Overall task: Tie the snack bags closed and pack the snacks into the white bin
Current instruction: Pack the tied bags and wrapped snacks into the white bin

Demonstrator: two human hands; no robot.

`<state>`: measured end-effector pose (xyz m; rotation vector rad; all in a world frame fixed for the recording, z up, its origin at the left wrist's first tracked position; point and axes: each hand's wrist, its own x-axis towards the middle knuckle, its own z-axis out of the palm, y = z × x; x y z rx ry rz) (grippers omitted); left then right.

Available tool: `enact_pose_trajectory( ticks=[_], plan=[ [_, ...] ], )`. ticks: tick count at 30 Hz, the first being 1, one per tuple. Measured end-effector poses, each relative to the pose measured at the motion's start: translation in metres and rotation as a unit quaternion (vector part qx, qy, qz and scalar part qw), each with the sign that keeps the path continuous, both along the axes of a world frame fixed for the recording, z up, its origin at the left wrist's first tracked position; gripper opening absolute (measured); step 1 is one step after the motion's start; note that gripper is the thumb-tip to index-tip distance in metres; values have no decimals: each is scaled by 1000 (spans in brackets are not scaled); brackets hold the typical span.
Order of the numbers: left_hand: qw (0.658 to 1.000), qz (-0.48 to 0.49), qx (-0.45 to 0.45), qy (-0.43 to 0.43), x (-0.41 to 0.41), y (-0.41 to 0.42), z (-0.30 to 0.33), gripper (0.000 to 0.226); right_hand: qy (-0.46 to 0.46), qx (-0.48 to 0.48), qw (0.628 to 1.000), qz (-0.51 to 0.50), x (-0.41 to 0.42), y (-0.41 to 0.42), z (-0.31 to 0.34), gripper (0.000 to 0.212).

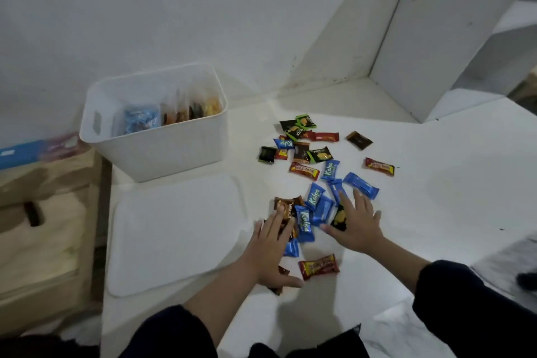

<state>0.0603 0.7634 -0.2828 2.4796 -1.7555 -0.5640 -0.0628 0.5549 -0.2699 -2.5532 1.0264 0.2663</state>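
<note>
Step in hand looks like gathering loose wrapped snacks on white tabletop w/ both hands flat, fingers spread, gripping nothing. Left hand covers brown wrappers; right hand presses blue ones. White plastic bin sits well apart, bagged snacks inside. Next: scoop the pile and carry it over. Readable: "Kalpa", "beng beng".

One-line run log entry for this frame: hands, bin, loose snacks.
left hand: open, on wrapped snacks | right hand: open, on blue snack packets | white plastic bin: holds bagged snacks | flat white lid: beside bin
</note>
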Motion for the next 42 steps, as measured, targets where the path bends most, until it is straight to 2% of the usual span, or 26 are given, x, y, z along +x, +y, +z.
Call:
enact_pose_trajectory(
  ticks=[3,7,10,15,22,27,32,37,42],
  plan=[
    [1000,14,20,-20,-15,4,-22,116,28,6,999,40,-27,7,-21,124],
    [994,103,-6,-22,-31,5,-45,83,46,-34,993,103,-44,22,-45,120],
    [990,133,-40,-37,-37,-8,-52,78,12,-41,996,80,-42,18,-53,112],
    [975,205,-78,-17,-40,-50,-53,74,-3,-36,997,61,-25,-34,-52,114],
    [945,321,-49,-39,-30,-115,-47,61,34,-10,986,160,17,-114,-45,128],
    [930,357,-42,-80,-24,-134,-53,58,13,1,976,217,33,-137,-53,113],
    [917,385,-58,-83,-24,-138,-54,54,-101,-10,975,196,24,-130,-63,86],
    [885,442,-126,-67,-23,-136,-52,50,-180,-24,968,175,19,-124,-66,63],
    [883,444,-127,-79,-24,-131,-51,53,-178,-26,965,188,16,-123,-62,56]
  ],
)
